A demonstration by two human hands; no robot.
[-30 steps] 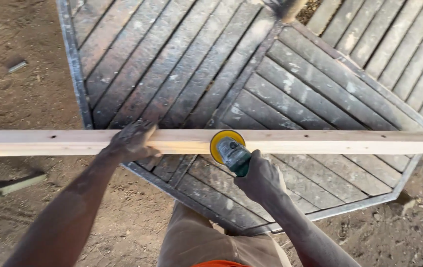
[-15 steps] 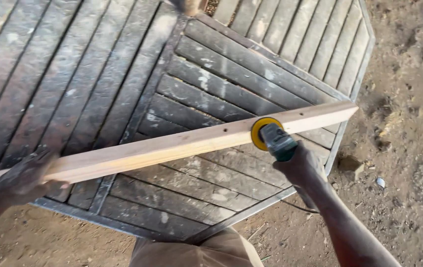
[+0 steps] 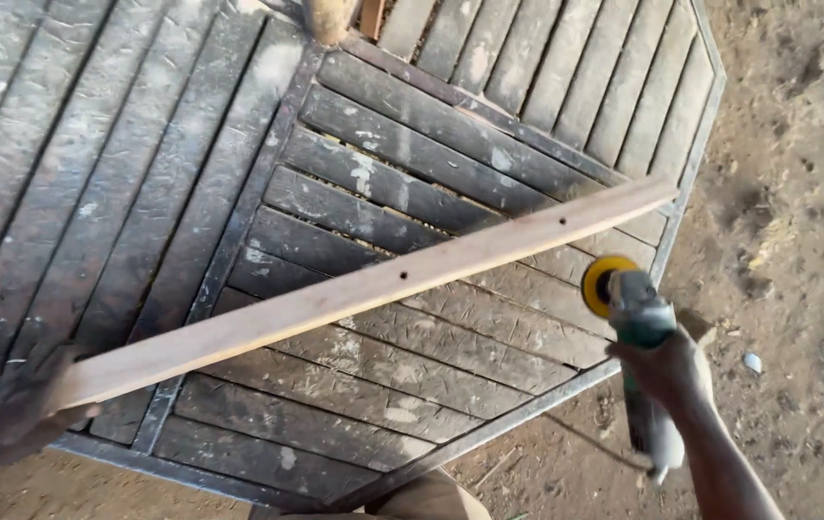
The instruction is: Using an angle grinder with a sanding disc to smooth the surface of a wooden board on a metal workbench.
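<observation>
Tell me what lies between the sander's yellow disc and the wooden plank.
In the head view, only dark table slats show between the disc and the plank; they're apart.

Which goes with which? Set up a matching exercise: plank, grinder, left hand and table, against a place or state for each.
Things:
1. plank
2. grinder
3. left hand
4. table

Places or states:
A. dark slatted top in a metal frame
B. held in the right hand, yellow disc off the wood
C. lying slantwise across the slats, two small holes
D. on the plank's near end, bottom left

Pairs: 1-C, 2-B, 3-D, 4-A
</observation>
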